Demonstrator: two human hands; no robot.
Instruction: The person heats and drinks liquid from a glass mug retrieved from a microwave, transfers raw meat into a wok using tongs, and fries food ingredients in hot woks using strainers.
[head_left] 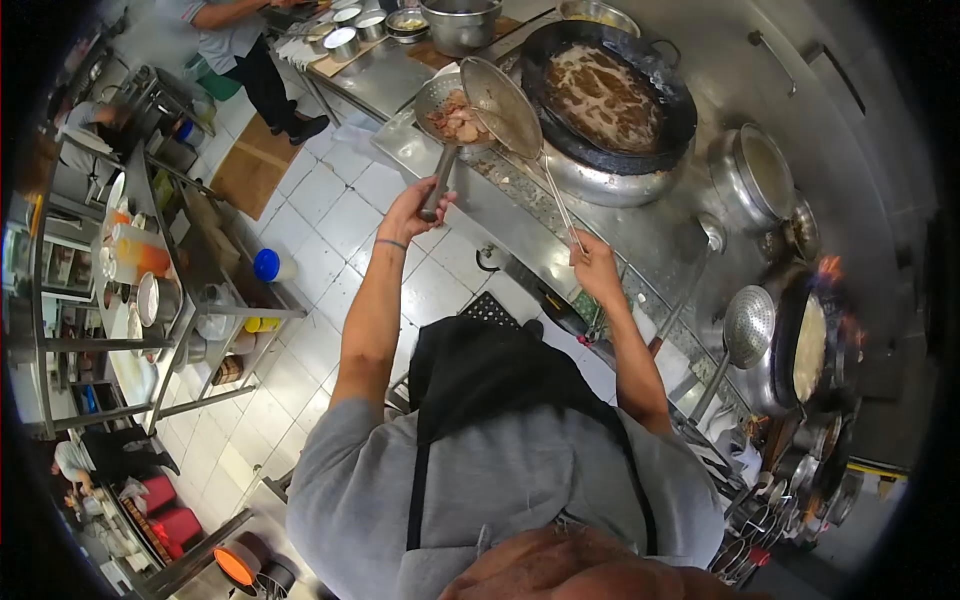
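Observation:
My left hand [412,212] is closed around the thick handle of a round metal ladle [440,185]. Sliced meat [462,122] lies in its bowl. In my right hand [597,268] is the long thin handle of a wire-mesh skimmer [505,108], fingers closed on it. The skimmer's round mesh tilts against the right side of the ladle's bowl and partly covers the meat. Both tools are up at the counter's edge, left of a large black wok [540,75] of brown, foaming oil [605,95].
A perforated ladle [748,325] rests near a second wok [795,350] with flames beside it at right. Metal pots [752,178] stand along the back. Bowls [342,42] and a steel pot [462,25] sit at the counter's far end. Another person [240,45] stands at upper left.

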